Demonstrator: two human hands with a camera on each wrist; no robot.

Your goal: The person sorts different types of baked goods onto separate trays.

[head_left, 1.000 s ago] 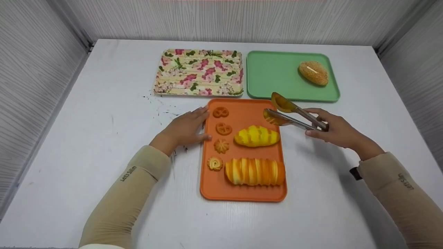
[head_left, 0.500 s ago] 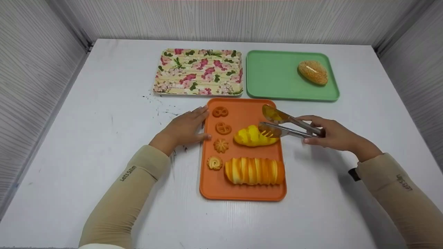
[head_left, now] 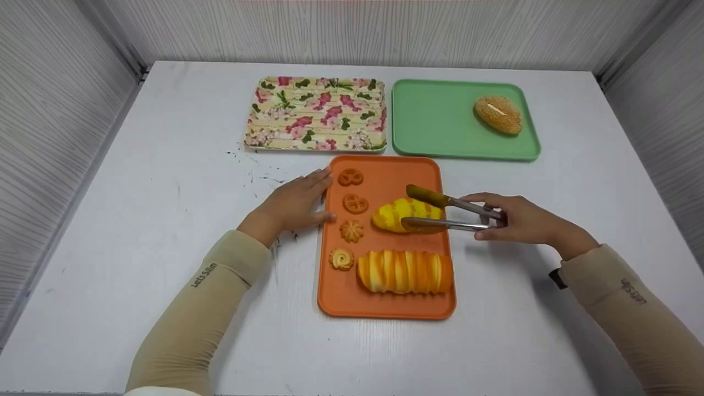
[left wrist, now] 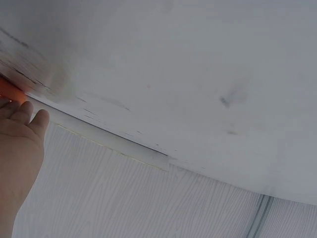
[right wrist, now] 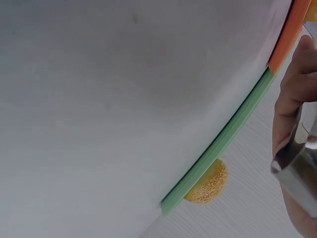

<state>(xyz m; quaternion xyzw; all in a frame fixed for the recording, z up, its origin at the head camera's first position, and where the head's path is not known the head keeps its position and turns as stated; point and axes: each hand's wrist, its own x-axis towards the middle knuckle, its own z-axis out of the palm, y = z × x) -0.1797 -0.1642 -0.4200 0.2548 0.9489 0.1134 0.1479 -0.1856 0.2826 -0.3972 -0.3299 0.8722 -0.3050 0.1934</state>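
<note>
My right hand (head_left: 522, 223) grips a pair of metal tongs (head_left: 467, 208) whose amber-brown tips are spread on either side of a yellow scored bread roll (head_left: 391, 216). In the right wrist view the metal end of the tongs (right wrist: 299, 171) shows against the fingers. The roll lies on an orange tray (head_left: 385, 308), along with a larger ridged loaf (head_left: 404, 272) nearer the front. My left hand (head_left: 294, 204) rests against the tray's left edge with fingers extended. Down that side run two pretzel-shaped cookies (head_left: 350, 177), a star-shaped cookie (head_left: 351, 231) and a swirl cookie (head_left: 341, 259).
Behind the orange tray lie a flower-patterned tray (head_left: 316, 115) at left and a green tray (head_left: 434, 118) at right. A seeded bun (head_left: 498, 114) sits on the green tray's right part. Wood-grain panels (head_left: 363, 33) enclose the white table (head_left: 137, 220) behind and at both sides.
The right hand has moved the tongs left and toward the front, from over the tray's upper right edge to around the yellow roll. The left hand and the tray have stayed put.
</note>
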